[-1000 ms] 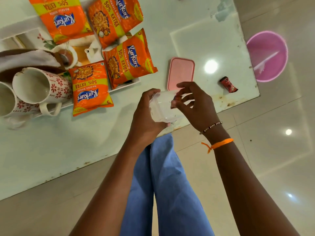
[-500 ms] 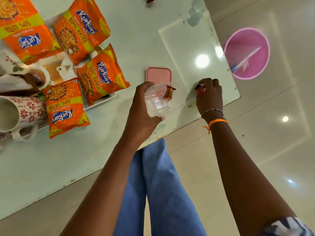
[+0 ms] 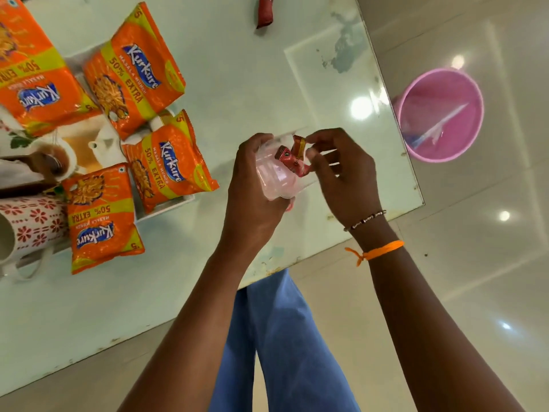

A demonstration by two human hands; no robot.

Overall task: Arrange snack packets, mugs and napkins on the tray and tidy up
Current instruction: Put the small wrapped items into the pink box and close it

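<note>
Clear plastic box (image 3: 277, 173) is sitting gripped in the left hand (image 3: 252, 185); the right hand (image 3: 341, 171), at its three o'clock, is pinching a red sweet (image 3: 289, 158) over the opening. Tilting could be spilling sweets onto the table (image 3: 237, 84).

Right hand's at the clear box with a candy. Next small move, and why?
Probably let go of the red wrapped candy so it drops into the clear plastic box. The left hand holds the box tilted open toward the right hand, whose fingertips have the candy at its mouth.
</note>
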